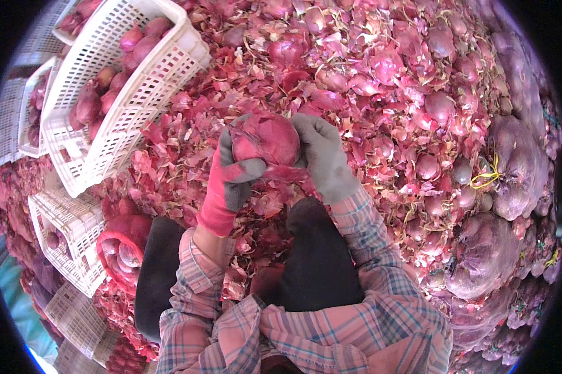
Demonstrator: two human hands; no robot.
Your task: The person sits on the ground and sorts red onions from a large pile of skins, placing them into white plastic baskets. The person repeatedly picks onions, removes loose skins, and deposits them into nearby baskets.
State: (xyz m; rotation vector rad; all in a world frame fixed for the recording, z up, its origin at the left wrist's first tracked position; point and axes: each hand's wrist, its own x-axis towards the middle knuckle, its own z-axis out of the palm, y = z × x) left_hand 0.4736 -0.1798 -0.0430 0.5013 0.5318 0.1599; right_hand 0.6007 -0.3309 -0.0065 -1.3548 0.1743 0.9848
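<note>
A large red onion (269, 140) is held up in front of me, between both hands. My left hand (236, 170), in a red and grey coated work glove, grips it from the left with the thumb across its lower side. My right hand (325, 154), in a grey glove, has bent fingers at the onion's right side; its fingertips are partly hidden, and I cannot tell how firmly they grip. Papery onion skin (288, 174) hangs under the onion. Beneath the hands spreads a thick layer of loose red skins (182, 154) with whole onions among them, such as one onion (285, 52) farther off.
A white plastic crate (168, 75) holding onions stands at upper left. Below it lie another white crate (70, 238) and a red container (122, 255) with onions. Filled mesh sacks (487, 255) line the right, one tied with yellow string (489, 175). My dark-clad knees flank the near skins.
</note>
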